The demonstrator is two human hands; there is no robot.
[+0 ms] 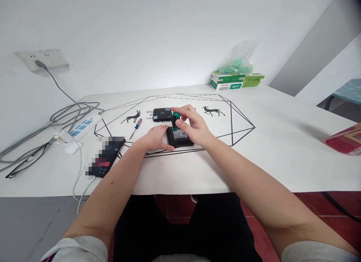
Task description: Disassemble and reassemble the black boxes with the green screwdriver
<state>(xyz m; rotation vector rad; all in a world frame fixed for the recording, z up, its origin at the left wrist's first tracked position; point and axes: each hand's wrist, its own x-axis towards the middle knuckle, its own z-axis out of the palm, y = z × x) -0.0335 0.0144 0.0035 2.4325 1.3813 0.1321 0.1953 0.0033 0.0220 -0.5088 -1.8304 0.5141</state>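
Note:
My right hand [193,122] grips a screwdriver [175,121] with a green and black handle between thumb and fingers. The screwdriver stands upright over an opened black device [183,142], whose inside carries a white printed label and looks like a hard drive. Its tip is hidden behind the handle and cannot be made out. My left hand [156,137] holds the device at its left side, thumb along the front edge and fingers behind. Just beyond lies a flat black cover [162,114] with small stickers and a logo.
Left of my hands lie a second screwdriver [136,128], a phone [107,158], a power strip [81,134], cables and glasses [28,160]. Green boxes [228,80] with a plastic bag [238,60] stand by the wall. A red package [345,139] sits at the right edge.

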